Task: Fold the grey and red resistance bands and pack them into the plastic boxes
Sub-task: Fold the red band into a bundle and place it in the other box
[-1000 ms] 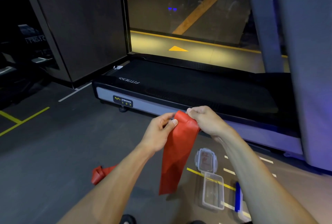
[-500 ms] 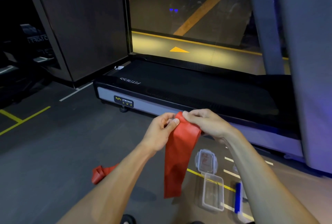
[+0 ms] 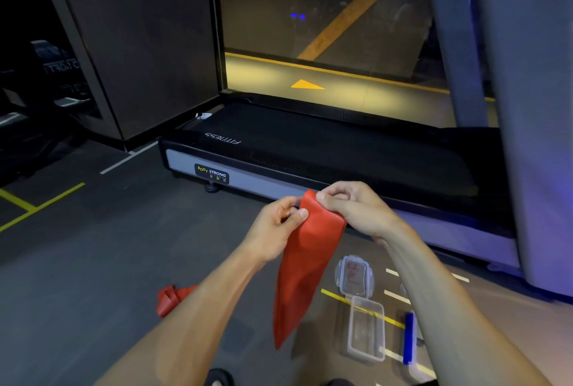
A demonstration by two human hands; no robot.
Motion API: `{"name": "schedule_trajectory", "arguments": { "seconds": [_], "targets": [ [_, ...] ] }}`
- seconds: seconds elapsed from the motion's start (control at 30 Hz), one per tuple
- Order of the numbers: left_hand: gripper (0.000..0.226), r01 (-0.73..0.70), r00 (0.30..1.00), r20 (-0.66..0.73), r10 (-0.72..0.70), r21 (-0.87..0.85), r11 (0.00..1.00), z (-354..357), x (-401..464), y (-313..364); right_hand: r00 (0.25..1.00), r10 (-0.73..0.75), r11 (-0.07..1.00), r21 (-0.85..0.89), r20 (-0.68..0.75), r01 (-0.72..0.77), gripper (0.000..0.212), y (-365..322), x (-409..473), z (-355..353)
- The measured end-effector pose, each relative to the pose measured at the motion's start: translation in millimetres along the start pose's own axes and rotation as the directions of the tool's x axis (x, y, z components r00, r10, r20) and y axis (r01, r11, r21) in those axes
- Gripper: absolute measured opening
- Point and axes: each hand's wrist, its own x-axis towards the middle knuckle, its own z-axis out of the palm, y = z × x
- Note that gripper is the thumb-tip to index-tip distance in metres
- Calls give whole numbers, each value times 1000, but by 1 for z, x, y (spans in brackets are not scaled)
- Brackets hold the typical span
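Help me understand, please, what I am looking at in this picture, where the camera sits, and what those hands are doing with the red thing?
The camera is worn on a person's head and looks down at their bare arms. The left hand and right hand pinch the top of a red resistance band, which hangs down between them. On the gym floor below lie an open clear plastic box, its lid just beyond it, another red band at left, and something blue I cannot identify. Behind stands a treadmill.
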Motion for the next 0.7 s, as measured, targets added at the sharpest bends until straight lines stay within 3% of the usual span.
{"name": "schedule_trajectory", "arguments": {
  "seconds": [0.13,0.27,0.43,0.57,0.7],
  "targets": [
    [29,0,1000,-21,0,-4,1000,3,1,-1,999,-36,997,-62,29,38,31,0,0,0],
    [29,-19,1000,-18,18,-11,1000,4,2,-2,995,-56,985,-160,77,68,54,-1,-4,-1],
    [22,-7,998,-64,4,-44,999,7,3,3,996,-5,991,-132,90,16,58,2,-1,-1],
    [15,17,996,-84,-24,-81,997,6,2,4,995,-92,974,-203,45,100,22,3,-1,-4],
    [21,21,996,-87,-30,-101,995,6,2,4,989,-150,956,-252,7,147,15,9,2,-5]
  ]
}}
